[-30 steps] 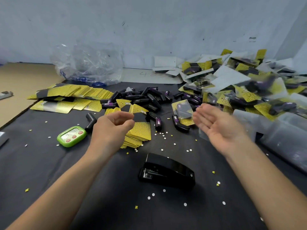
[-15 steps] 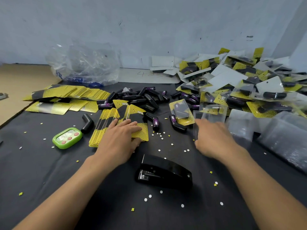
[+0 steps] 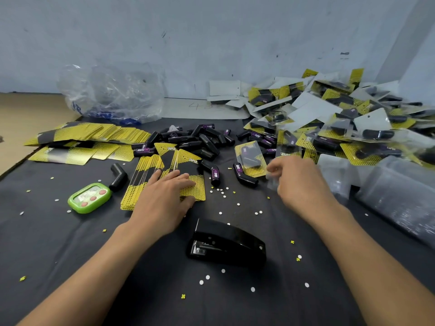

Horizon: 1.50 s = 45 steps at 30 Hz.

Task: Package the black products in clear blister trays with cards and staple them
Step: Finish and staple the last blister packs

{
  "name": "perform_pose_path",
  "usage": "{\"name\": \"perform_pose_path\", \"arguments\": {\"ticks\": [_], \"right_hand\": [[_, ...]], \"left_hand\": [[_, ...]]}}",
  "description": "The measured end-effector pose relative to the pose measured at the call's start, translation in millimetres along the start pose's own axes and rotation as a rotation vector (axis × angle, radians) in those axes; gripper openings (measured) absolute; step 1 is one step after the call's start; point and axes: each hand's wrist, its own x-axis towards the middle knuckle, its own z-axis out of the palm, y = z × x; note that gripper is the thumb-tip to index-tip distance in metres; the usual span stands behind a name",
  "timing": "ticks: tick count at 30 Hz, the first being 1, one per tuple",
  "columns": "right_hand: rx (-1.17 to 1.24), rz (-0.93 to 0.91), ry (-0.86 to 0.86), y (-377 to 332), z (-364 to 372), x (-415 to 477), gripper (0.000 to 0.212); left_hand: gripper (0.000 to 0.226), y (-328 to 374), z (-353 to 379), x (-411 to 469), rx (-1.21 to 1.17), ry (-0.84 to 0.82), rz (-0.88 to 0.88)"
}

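Observation:
My left hand [image 3: 164, 196] lies flat on a fanned stack of yellow-and-black cards [image 3: 143, 177], fingers straight on the top card and thumb at its near edge. My right hand [image 3: 301, 184] is further right, its curled fingers holding a blurred clear blister tray [image 3: 272, 181] just above the cloth. Loose black products [image 3: 202, 142] are heaped behind the cards, and two more [image 3: 215, 175] lie between my hands. A black stapler [image 3: 227, 243] sits close to me in the middle. One filled tray on a card [image 3: 250, 158] lies in front of my right hand.
Finished packs [image 3: 353, 128] are piled at the back right, with stacked clear trays [image 3: 400, 203] in front of them. More cards [image 3: 82, 137] are spread at the left. A green timer [image 3: 89, 197], a plastic bag [image 3: 113, 95] and punched paper dots lie on the black cloth [image 3: 58, 243].
Both hands came down from mid-air. The left settled onto the card stack; the right reached toward the tray pile and now holds a clear tray.

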Motion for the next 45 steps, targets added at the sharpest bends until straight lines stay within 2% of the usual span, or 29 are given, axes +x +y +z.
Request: {"name": "perform_pose_path", "arguments": {"ticks": [2, 3, 6, 7, 11, 17, 22, 25, 29, 33, 36, 38, 40, 41, 42, 43, 45], "right_hand": [[0.038, -0.003, 0.037, -1.6, -2.1, 0.6, 0.035], [0.048, -0.001, -0.015, -3.0, -3.2, -0.2, 0.031], [0.046, 0.009, -0.291, -4.4, -5.6, -2.3, 0.051], [0.049, 0.008, -0.332, -4.3, -7.0, -2.3, 0.056], [0.060, -0.024, -0.301, 0.1, -9.1, -0.5, 0.053], [0.358, -0.016, -0.235, 1.4, -13.9, 2.0, 0.048], [0.571, 0.043, -0.223, -1.1, -15.5, -1.2, 0.027], [0.428, 0.009, -0.076, -3.9, -16.2, -0.8, 0.025], [0.152, -0.024, 0.233, -7.8, -12.1, -4.8, 0.047], [0.264, -0.116, 0.438, -10.9, -7.1, -9.2, 0.035], [0.410, -0.281, 0.523, -22.4, -1.8, -14.9, 0.023], [0.495, -0.400, 0.493, -35.1, 5.6, -21.4, 0.020], [0.586, -0.507, 0.416, -49.5, 14.3, -30.1, 0.020], [0.634, -0.551, 0.370, -56.8, 18.5, -34.6, 0.019], [0.679, -0.578, 0.323, -63.2, 22.0, -38.5, 0.017], [0.721, -0.589, 0.271, -68.6, 25.0, -41.4, 0.014], [0.773, -0.580, 0.123, -76.9, 29.1, -45.1, 0.008]], "left_hand": [[0.045, 0.6, -0.2, -0.3, -0.003, 0.002, -0.002], [0.044, 0.6, -0.2, -0.6, -0.006, 0.002, -0.003], [0.044, 0.3, 0.3, -0.7, -0.016, 0.007, -0.005], [0.044, 0.1, 0.4, -0.5, -0.017, 0.009, -0.005], [0.044, -0.5, 2.1, -0.3, -0.025, 0.020, -0.001], [0.043, -0.9, 2.5, -0.2, -0.037, 0.030, -0.006], [0.044, -0.3, 1.7, 0.4, -0.017, 0.021, -0.009], [0.044, 0.4, 1.5, 0.3, -0.019, 0.030, -0.008], [0.044, -0.2, 2.2, -0.7, -0.040, 0.062, -0.003], [0.043, 2.8, -0.6, -2.4, -0.093, 0.124, -0.003], [0.034, 11.7, -9.8, -7.7, -0.275, 0.273, -0.028], [0.024, 22.8, -18.3, -10.1, -0.563, 0.292, -0.092], [0.024, 38.1, -27.9, -11.1, -1.183, 0.094, -0.222], [0.033, 43.1, -31.6, -10.8, -1.489, -0.076, -0.281], [0.046, 45.0, -34.0, -11.3, -1.686, -0.215, -0.311], [0.056, 45.2, -35.1, -12.1, -1.782, -0.306, -0.310], [0.054, 41.5, -36.6, -12.9, -1.847, -0.341, -0.291]]}}
